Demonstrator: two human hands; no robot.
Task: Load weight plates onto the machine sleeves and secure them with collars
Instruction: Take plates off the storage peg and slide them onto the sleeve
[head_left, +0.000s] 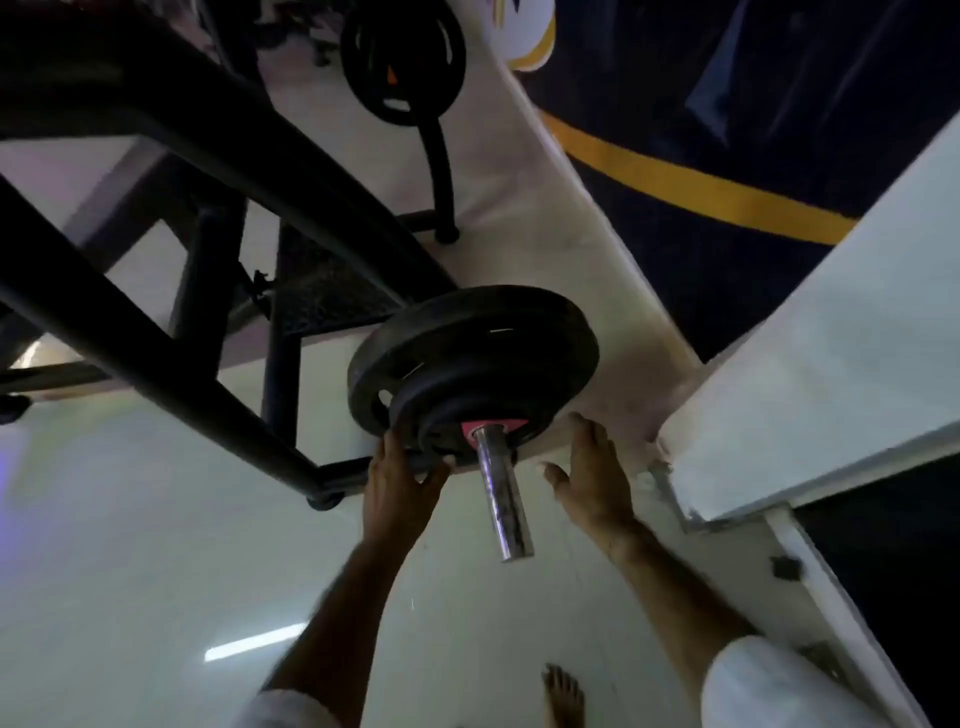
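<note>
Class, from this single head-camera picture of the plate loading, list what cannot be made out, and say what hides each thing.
1. Label on the smaller plate: the chrome sleeve and blur cover its pink mark.
2. Left hand fingertips: hidden behind the plate edge.
3. Large plate rear face and any stop: hidden by the plate itself.
4. Collar: none visible.
5. Right hand contact: apparently open beside the plates; blur leaves touching unclear.

The sleeve (505, 499) end juts bare (white column (810, 384) close right, black frame (156, 358) left).

Black plates (470, 364) stacked on chrome sleeve (504, 499).
</note>
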